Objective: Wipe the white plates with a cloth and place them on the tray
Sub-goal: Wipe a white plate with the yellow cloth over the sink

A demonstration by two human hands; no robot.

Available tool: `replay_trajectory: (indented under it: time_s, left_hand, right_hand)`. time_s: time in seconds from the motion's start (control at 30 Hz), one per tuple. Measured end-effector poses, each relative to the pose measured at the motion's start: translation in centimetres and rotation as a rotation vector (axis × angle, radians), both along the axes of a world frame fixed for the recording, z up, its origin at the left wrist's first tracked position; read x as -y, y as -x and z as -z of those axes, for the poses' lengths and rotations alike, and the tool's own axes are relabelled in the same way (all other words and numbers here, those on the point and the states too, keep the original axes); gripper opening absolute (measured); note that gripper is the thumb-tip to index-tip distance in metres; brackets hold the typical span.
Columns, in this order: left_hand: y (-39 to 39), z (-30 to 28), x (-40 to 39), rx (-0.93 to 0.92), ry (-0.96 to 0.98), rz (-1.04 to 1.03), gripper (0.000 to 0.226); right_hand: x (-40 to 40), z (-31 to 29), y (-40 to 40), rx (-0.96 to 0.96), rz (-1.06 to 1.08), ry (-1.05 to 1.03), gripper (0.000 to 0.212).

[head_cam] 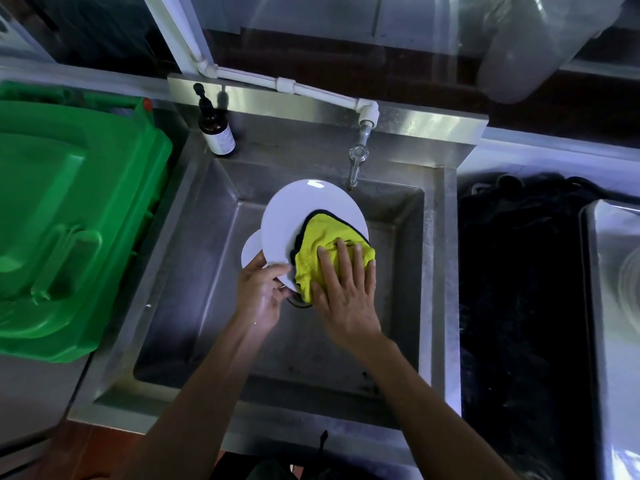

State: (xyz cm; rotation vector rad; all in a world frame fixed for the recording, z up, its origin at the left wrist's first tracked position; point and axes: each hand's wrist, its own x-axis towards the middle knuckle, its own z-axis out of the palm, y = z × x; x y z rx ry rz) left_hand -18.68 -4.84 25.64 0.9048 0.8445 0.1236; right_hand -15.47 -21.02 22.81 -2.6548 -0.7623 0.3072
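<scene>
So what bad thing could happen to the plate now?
The left hand grips the white plate only at its near edge, tilted over the steel sink. The right hand pressing the yellow cloth could push it loose, and it might fall and chip, perhaps onto the second plate behind it.

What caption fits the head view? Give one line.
Left hand holds white plate over sink; right hand wipes with yellow cloth.
</scene>
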Motion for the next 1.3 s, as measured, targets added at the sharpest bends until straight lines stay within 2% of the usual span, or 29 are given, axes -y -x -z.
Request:
replay_trajectory:
  time_s: [0.2, 0.5, 0.77, 0.97, 1.1, 1.3]
  left_hand:
    - [-0.3, 0.1, 0.9, 0.055, 0.045, -0.022, 0.039]
    - [0.9, 0.0, -0.5, 0.027, 0.009, -0.028, 0.039]
    - [1.9, -0.9, -0.8, -0.036, -0.081, 0.061, 0.047]
    - [2.3, -1.5, -0.7, -0.031, -0.164, 0.192, 0.037]
    - [2.6, -1.8, -0.7, -0.022, -0.175, 0.293, 0.046]
    - [3.3, -1.7, -0.4, -0.021, -0.192, 0.382, 0.045]
  right_hand:
    - [-2.8, -1.3, 1.6, -0.089, 0.065, -0.047, 0.064]
    - [-2.8, -0.3, 1.5, -0.026, 0.003, -0.077, 0.057]
    - [0.9, 0.9, -0.7, -0.063, 0.054, -0.061, 0.057]
    - [0.8, -0.1, -3.5, -0.047, 0.104, -0.034, 0.060]
    - [0.2, -1.3, -4.7, 0.012, 0.084, -0.013, 0.064]
    - [-1.2, -1.6, -4.6, 0.109, -0.015, -0.086, 0.059]
